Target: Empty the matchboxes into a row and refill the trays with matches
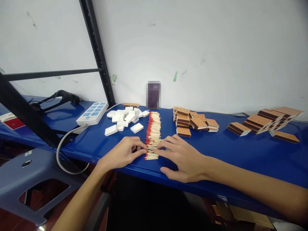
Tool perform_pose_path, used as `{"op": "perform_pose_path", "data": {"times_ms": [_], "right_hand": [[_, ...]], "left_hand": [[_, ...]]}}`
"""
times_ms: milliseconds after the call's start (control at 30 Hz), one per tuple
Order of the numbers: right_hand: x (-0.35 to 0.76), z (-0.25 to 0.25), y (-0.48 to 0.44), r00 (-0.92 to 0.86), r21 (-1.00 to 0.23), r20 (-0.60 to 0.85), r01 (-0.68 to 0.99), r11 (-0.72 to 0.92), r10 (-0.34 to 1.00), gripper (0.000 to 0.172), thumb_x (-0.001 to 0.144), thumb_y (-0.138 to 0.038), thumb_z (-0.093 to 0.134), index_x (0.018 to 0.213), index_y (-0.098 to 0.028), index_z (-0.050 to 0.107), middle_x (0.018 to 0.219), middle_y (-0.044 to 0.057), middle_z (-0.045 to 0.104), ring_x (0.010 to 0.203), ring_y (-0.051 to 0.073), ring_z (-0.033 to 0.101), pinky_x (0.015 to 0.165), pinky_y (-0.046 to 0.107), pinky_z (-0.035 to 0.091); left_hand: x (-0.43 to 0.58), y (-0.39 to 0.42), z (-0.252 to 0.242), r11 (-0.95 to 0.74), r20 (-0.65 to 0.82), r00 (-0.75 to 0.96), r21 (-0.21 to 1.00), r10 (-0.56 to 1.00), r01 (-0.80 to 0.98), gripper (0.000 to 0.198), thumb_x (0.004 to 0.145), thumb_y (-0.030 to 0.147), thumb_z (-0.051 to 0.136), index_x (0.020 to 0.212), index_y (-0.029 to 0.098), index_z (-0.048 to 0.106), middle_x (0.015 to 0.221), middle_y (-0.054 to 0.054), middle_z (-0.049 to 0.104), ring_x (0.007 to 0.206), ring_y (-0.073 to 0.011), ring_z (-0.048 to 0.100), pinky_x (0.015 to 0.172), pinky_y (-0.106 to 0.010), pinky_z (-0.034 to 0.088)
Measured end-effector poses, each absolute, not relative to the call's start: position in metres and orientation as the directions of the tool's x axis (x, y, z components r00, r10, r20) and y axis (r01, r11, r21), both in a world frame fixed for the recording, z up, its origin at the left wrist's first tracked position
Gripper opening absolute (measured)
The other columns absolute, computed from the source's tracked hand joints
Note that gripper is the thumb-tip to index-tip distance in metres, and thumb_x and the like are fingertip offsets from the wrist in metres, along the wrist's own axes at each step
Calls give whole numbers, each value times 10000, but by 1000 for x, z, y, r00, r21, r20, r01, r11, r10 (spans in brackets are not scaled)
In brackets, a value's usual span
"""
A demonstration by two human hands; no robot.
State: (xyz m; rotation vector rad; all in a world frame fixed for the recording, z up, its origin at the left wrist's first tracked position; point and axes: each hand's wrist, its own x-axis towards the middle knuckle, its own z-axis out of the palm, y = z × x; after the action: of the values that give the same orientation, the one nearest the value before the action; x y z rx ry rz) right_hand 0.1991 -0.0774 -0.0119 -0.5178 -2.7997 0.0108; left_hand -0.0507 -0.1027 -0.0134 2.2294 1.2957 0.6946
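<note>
A long row of red-headed matches [154, 128] runs from the back of the blue table to its front edge, heads to the left. My left hand [124, 152] is at the head side near the front of the row, its thumb and forefinger pinched at a few match heads. Across from it, my right hand [184, 157] has its forefinger and middle finger stretched onto the bare stick ends, with the thumb spread apart over the table edge. A small group of matches lies in front of the fingertips. What lies under the right palm is hidden.
White matchbox trays [124, 118] lie heaped at the left. Brown matchbox sleeves [184, 120] are piled to the right, with more matchboxes [264, 120] farther right. A power strip [93, 113], a black shelf post [97, 48] and a grey stool [31, 176] stand left.
</note>
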Motion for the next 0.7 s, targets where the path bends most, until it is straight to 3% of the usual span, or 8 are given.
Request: {"op": "perform_pose_path", "data": {"times_ms": [300, 700], "right_hand": [[200, -13, -77, -873, -106, 343, 329, 938, 345, 421, 887, -381, 557, 1213, -136, 662, 1104, 153, 667, 945, 261, 523, 832, 423, 376], [204, -17, -76, -884, -76, 372, 274, 959, 282, 333, 895, -342, 552, 1152, -189, 699, 1097, 128, 651, 938, 244, 519, 817, 408, 361]], "left_hand": [[-51, -102, -14, -454, 202, 427, 610, 881, 649, 255, 943, 395, 575, 946, 207, 747, 754, 4, 561, 605, -106, 478, 560, -236, 373], [-49, -103, -13, -454, 202, 422, 589, 884, 668, 246, 927, 403, 599, 923, 203, 743, 744, 8, 565, 609, -103, 476, 561, -236, 364]]}}
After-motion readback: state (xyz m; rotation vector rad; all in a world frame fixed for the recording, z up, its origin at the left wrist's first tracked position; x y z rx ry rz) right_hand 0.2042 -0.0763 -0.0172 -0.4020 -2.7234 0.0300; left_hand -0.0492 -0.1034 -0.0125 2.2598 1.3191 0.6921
